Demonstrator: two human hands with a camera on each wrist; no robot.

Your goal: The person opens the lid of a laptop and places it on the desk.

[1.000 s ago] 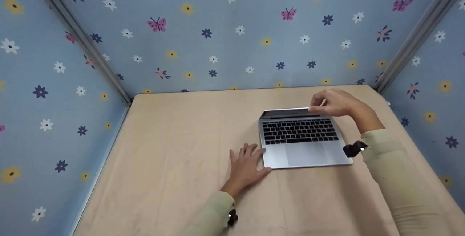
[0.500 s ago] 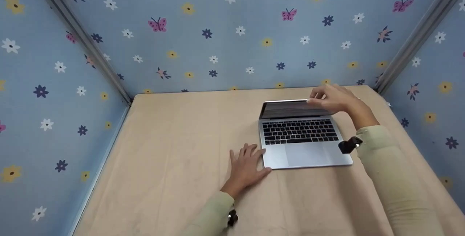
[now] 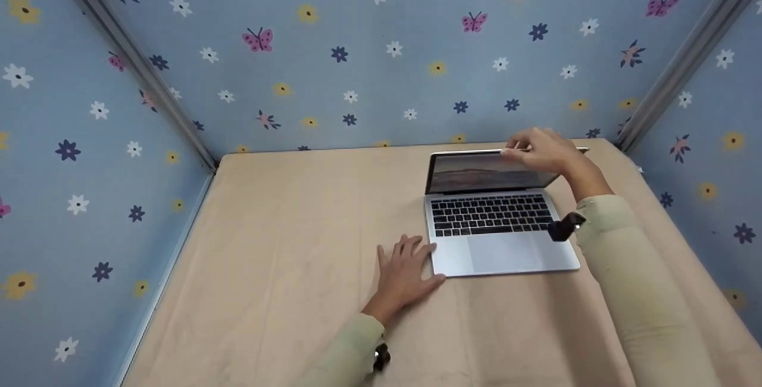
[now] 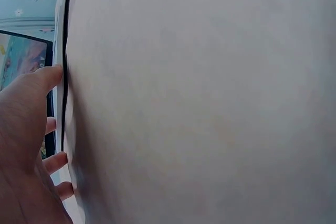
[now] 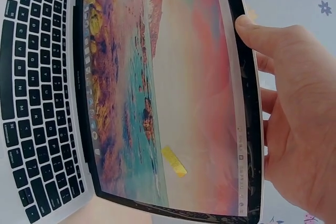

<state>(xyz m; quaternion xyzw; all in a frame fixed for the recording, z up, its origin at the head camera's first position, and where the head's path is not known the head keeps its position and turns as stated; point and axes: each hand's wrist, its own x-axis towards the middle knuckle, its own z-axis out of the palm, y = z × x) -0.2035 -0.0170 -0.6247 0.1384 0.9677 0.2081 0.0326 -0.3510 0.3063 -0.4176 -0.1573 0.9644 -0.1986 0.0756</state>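
Observation:
A silver laptop point(image 3: 506, 253) lies on the beige-covered table, its lid tilted up from the keyboard point(image 3: 493, 215). My right hand point(image 3: 545, 150) pinches the top edge of the lid, thumb on the screen side and fingers behind it. In the right wrist view the screen point(image 5: 173, 93) is lit with a coloured coastal picture and a small yellow patch. My left hand point(image 3: 402, 274) is spread at the laptop's front left corner, thumb and a fingertip touching the edge of the base. The left wrist view shows its fingers point(image 4: 55, 162) along that edge.
The beige cloth point(image 3: 297, 244) covers the table around the laptop. Blue panels point(image 3: 369, 47) with flowers and butterflies stand behind and at both sides, joined by grey corner posts point(image 3: 684, 59). A small black device point(image 3: 565, 226) is strapped to the right wrist.
My right hand has moved up and back with the lid, which now stands steeper and shows more of the screen. The left hand and laptop base have stayed put.

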